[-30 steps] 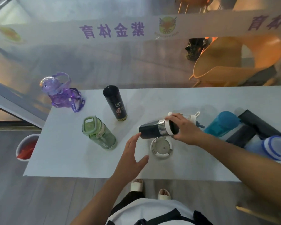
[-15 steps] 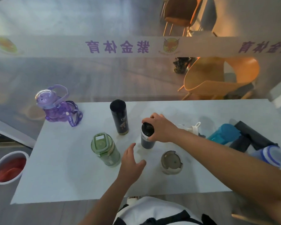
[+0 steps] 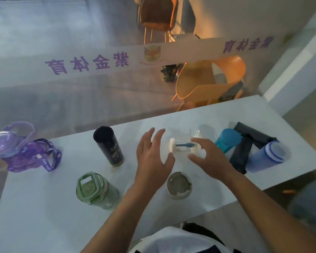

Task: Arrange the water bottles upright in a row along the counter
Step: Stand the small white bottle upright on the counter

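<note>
On the white counter [image 3: 44, 225] a purple bottle [image 3: 16, 152], a black bottle [image 3: 109, 147], a green bottle [image 3: 95, 190] and a short grey-lidded cup [image 3: 179, 185] stand upright. A clear bottle [image 3: 182, 147] with a white lid lies on its side between my hands. My left hand [image 3: 151, 157] is open just left of it, fingers spread. My right hand [image 3: 206, 157] is open at its right end, fingers curved over it. Further right, a teal bottle [image 3: 226, 141], two black bottles [image 3: 241, 154] and a blue bottle [image 3: 268, 156] lie on their sides. The dark tumbler is hidden behind my left hand.
A glass panel with a white banner [image 3: 153, 55] rises along the counter's far edge. Behind it stand an orange chair [image 3: 208, 83] and a brown chair [image 3: 157, 13]. The counter's right end is close to the lying bottles.
My right hand let go of the dark tumbler after standing it upright and moved right to the clear bottle. My left hand rose in front of the tumbler. The view tilted.
</note>
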Demonstrator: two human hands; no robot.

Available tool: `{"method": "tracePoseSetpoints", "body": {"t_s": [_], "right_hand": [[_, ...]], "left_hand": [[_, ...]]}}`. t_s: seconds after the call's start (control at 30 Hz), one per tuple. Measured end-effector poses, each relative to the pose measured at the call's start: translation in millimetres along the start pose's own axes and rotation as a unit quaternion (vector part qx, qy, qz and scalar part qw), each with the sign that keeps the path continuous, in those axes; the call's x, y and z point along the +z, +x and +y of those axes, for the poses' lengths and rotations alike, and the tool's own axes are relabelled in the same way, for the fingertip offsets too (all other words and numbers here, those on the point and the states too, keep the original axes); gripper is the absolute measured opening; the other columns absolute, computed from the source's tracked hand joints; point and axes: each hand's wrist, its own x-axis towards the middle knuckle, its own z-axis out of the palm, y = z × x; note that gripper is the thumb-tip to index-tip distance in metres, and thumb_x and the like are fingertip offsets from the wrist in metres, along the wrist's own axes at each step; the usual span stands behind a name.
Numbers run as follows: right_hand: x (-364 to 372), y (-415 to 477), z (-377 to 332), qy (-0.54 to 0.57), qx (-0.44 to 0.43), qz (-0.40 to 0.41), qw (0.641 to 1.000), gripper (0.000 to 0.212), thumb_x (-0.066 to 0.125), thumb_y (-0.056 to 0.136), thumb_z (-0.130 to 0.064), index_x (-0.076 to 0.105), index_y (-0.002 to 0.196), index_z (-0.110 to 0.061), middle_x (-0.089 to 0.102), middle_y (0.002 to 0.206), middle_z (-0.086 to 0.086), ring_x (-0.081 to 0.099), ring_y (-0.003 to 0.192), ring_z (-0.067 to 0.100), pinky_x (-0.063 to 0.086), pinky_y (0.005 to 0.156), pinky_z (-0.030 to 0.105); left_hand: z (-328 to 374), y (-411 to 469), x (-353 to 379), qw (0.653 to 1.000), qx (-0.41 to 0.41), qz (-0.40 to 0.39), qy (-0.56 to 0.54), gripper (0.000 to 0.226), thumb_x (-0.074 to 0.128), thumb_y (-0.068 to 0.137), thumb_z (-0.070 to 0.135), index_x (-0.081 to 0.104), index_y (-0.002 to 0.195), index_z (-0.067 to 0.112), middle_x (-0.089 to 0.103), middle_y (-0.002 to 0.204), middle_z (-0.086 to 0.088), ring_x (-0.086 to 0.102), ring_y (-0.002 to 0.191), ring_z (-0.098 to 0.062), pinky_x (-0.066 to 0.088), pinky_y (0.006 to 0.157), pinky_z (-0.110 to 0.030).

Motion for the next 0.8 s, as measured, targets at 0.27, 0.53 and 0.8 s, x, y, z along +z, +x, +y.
{"method": "tracePoseSetpoints", "body": {"t_s": [0.27,0.53,0.8], "right_hand": [[9,-52,109,-0.025,0.136,-0.048,0.989,0.069,0.069,0.083,-0.044,0.042,0.143,-0.023,0.047,0.144,-0.001,0.046,0.131,0.018,0.036,0.111,0.034],[-5,-35,151,0.037,0.125,-0.119,0.984,0.06,0.062,0.087,-0.041,0.041,0.142,-0.03,0.042,0.145,-0.004,0.041,0.131,0.017,0.033,0.109,0.031],[-20,-9,172,0.056,0.108,-0.158,0.98,0.057,0.063,0.084,-0.039,0.047,0.138,-0.03,0.046,0.143,-0.004,0.046,0.128,0.017,0.037,0.107,0.032]], "left_hand": [[48,113,111,0.942,0.05,-0.259,0.206,0.081,0.074,0.08,0.042,0.03,0.147,0.033,0.034,0.154,-0.002,0.032,0.141,-0.029,0.026,0.118,-0.049],[21,144,208,0.843,0.08,-0.314,0.429,0.099,0.077,0.078,0.026,0.01,0.151,0.03,0.007,0.162,-0.013,0.018,0.146,-0.035,0.023,0.116,-0.047],[10,145,235,0.834,0.07,-0.241,0.491,0.074,0.051,0.098,0.024,0.004,0.154,0.026,0.007,0.161,-0.013,0.02,0.143,-0.035,0.026,0.115,-0.046]]}}
